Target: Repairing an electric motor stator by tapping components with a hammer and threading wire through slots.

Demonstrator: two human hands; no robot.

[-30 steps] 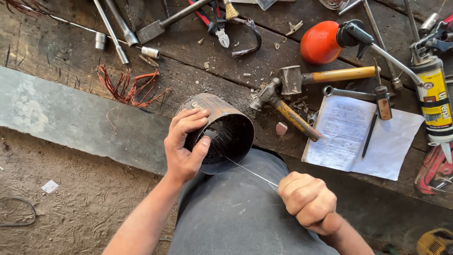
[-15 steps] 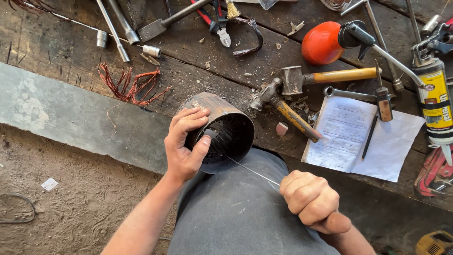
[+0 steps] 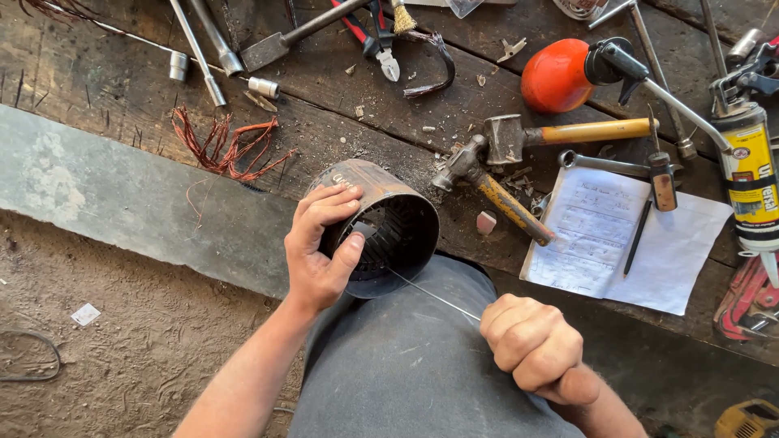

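A rusty metal cylinder with a dark slotted inside, a motor stator, lies tilted on the workbench edge against my lap. My left hand grips its near rim, thumb inside the bore. A thin pale strip or wire runs from the bore toward my right hand, which is closed in a fist around its end, above my grey trousers.
On the wooden bench lie a tangle of copper wire, two hammers, an orange oil can, a notebook with a pen, a sealant tube, pliers and socket tools. Dirt floor at left.
My right hand has shifted slightly right and down along the strip. The left hand and cylinder stay put.
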